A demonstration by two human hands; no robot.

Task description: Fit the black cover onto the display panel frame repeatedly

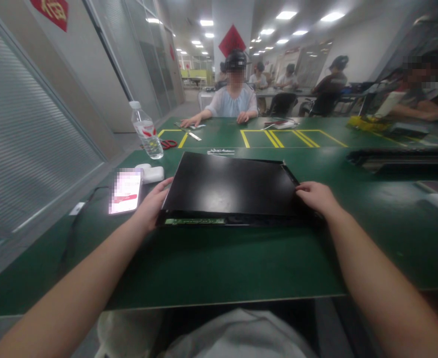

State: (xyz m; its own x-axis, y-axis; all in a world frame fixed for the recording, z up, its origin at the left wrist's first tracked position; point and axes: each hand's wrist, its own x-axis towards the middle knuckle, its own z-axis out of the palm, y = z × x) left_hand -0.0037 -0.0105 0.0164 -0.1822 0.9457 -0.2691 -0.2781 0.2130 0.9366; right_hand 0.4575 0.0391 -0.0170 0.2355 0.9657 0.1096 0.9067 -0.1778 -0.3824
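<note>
A flat black panel point(226, 184) with a glossy sheen lies in front of me above the green table. Under its front edge shows a gap with a green strip point(194, 221) that resembles a circuit board. My left hand point(157, 201) is wrapped round the panel's left edge, its lower fingers hidden underneath. At the right edge, my right hand point(315, 196) pinches the panel near a black frame part that sticks out beyond it. The panel sits slightly skewed over this frame.
Left on the green table point(226, 268) are a lit phone point(125, 191), a white case point(153, 174), a water bottle point(147, 132) and red-handled scissors point(169, 144). Small pieces point(220, 151) lie behind the panel. Long black parts point(405, 161) lie right. A person point(233, 99) sits opposite.
</note>
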